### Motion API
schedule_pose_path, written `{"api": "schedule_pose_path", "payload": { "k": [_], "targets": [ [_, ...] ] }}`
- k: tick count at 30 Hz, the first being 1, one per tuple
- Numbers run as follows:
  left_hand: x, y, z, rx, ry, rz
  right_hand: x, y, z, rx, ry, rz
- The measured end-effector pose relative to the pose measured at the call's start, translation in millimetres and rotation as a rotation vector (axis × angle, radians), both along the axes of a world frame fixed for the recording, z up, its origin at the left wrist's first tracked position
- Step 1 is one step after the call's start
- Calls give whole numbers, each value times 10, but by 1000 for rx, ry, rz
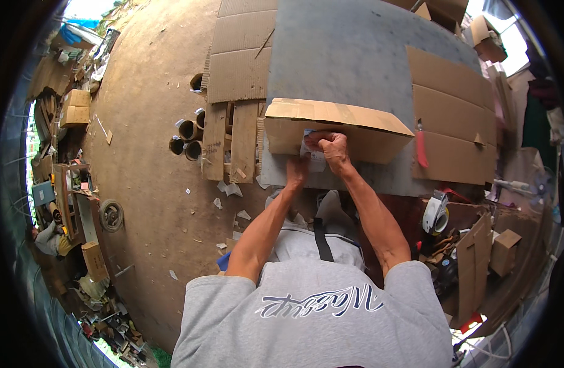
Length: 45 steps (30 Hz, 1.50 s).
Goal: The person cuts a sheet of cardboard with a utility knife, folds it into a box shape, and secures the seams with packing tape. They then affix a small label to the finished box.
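Observation:
A brown cardboard box (368, 142) stands on the grey tabletop in front of me, its near side facing my body. Against that side is a small pale paper label (317, 161). My right hand (331, 147) is closed, its curled fingers at the label's upper part. Lower down, my left hand (297, 170) is at the label's left edge, close to the bottom of the box. The left fingertips are too shaded and hidden to make out.
Flattened cardboard (454, 122) lies right of the box with a red-handled tool (421, 147) on it. A tape dispenser (436, 214) sits near the table's right front. Left are a wooden pallet (242, 144) and several cardboard tubes (188, 129). Paper scraps (233, 188) litter the floor.

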<state>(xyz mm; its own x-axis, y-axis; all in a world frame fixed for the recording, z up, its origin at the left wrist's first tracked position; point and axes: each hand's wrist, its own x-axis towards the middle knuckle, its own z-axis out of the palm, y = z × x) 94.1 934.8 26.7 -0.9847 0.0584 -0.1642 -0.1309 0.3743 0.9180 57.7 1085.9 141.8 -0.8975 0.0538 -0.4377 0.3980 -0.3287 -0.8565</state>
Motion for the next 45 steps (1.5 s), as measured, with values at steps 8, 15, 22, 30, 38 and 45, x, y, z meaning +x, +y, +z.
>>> {"api": "schedule_pose_path", "payload": {
  "k": [8,15,22,30,38,45],
  "targets": [
    [386,-150,-99,-145,83,-132,132,-54,-632,-374,-353,4],
    [926,-1326,-130,-763,-383,-441,326,-177,-1164,-447,-360,-67],
    [299,-1776,921,-1008,-477,-624,649,103,-1134,-20,-229,100],
    [-1247,169,1989,-499,891,-605,80,-106,-721,402,189,194],
    [-1513,527,1694,-714,630,-813,130,-188,-1340,754,67,201],
    [-1624,580,1614,-628,708,-863,674,-6,-1812,1009,203,-145]
  ]
}}
